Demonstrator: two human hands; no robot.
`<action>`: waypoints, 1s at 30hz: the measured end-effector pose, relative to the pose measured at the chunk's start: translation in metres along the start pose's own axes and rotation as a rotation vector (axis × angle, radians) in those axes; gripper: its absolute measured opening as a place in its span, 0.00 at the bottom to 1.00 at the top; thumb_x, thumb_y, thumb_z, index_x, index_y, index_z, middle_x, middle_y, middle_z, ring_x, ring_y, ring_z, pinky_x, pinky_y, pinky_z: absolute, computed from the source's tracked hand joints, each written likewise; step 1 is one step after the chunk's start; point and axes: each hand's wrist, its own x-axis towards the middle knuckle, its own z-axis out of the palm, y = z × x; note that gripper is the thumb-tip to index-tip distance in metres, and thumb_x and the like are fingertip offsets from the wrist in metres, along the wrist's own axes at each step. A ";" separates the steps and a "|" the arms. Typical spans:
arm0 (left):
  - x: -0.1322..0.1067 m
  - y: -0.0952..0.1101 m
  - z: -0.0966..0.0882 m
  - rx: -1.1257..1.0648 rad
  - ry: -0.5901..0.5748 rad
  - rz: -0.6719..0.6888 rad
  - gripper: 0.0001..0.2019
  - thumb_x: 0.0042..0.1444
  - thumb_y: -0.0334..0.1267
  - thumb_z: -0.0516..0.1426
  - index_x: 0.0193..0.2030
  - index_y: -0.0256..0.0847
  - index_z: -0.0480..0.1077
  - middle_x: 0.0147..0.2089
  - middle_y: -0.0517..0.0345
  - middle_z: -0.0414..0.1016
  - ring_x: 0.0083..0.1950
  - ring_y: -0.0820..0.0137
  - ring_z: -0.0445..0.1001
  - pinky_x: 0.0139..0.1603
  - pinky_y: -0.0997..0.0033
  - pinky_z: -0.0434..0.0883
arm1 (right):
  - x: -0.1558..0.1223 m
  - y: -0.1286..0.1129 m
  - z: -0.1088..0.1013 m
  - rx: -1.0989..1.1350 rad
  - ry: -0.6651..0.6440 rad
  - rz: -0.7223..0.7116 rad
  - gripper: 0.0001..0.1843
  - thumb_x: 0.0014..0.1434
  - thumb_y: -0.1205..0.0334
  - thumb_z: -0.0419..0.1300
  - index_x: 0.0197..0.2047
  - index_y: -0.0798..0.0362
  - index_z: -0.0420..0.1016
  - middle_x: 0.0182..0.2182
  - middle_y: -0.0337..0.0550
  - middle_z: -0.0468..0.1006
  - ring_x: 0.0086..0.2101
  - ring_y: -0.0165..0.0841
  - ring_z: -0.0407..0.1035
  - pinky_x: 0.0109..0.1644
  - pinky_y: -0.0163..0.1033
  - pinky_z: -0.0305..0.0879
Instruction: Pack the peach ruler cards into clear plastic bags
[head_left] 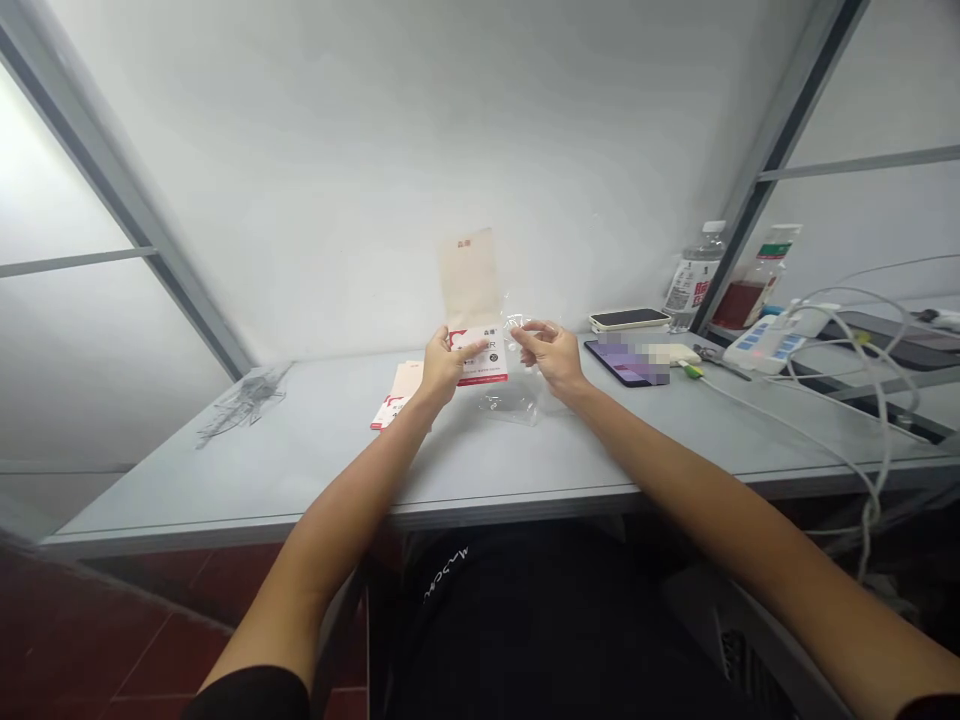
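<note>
My left hand (445, 366) grips a printed paper packet (478, 365), white and red below with a tall beige flap (469, 275) standing above it. The thumb lies across its printed front. Just to the right, my right hand (551, 355) pinches a clear plastic bag (516, 318) between thumb and fingertips. The two hands are a little apart above the table. Another piece of clear plastic (510, 405) shows below them on the tabletop. Partly behind my left forearm lie similar red and white packets (397, 397); how many cannot be made out.
Dark scribbles mark the grey table (315, 480) at left. On the right are a phone (630, 319), a second phone with a blurred screen (619, 362), a water bottle (694, 280), a bottle of dark red liquid (750, 285), scissors (724, 362), a power strip (776, 340) and white cables (795, 425).
</note>
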 end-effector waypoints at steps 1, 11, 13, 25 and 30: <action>0.001 0.001 -0.002 -0.018 0.015 -0.004 0.23 0.41 0.41 0.64 0.43 0.39 0.63 0.44 0.52 0.74 0.39 0.66 0.75 0.39 0.63 0.73 | 0.000 0.000 -0.001 -0.009 -0.021 -0.007 0.20 0.37 0.49 0.68 0.30 0.53 0.71 0.14 0.31 0.65 0.17 0.25 0.61 0.21 0.33 0.59; 0.003 0.001 -0.005 0.029 0.072 0.017 0.21 0.40 0.40 0.64 0.41 0.38 0.63 0.40 0.54 0.74 0.39 0.67 0.74 0.39 0.63 0.73 | -0.007 -0.006 -0.005 -0.089 -0.148 -0.059 0.26 0.34 0.55 0.70 0.38 0.53 0.71 0.15 0.27 0.60 0.19 0.26 0.61 0.27 0.35 0.63; 0.003 0.002 -0.005 0.046 0.073 0.018 0.21 0.41 0.40 0.63 0.41 0.39 0.63 0.40 0.54 0.73 0.39 0.67 0.74 0.39 0.64 0.72 | -0.006 -0.006 -0.005 -0.083 -0.158 -0.069 0.26 0.35 0.57 0.71 0.39 0.52 0.70 0.16 0.27 0.61 0.20 0.26 0.62 0.29 0.35 0.64; 0.007 -0.011 -0.008 0.201 0.312 0.156 0.19 0.47 0.45 0.60 0.44 0.41 0.63 0.43 0.54 0.73 0.42 0.68 0.73 0.43 0.67 0.70 | -0.013 -0.007 -0.001 0.023 -0.330 0.067 0.31 0.41 0.58 0.69 0.48 0.54 0.66 0.26 0.39 0.77 0.28 0.33 0.73 0.36 0.40 0.70; 0.005 -0.012 -0.005 0.190 0.293 0.153 0.21 0.46 0.46 0.60 0.44 0.40 0.64 0.44 0.52 0.73 0.42 0.67 0.73 0.43 0.67 0.69 | -0.012 -0.004 0.001 0.038 -0.293 0.086 0.26 0.42 0.56 0.68 0.45 0.55 0.69 0.23 0.37 0.76 0.26 0.32 0.73 0.34 0.39 0.71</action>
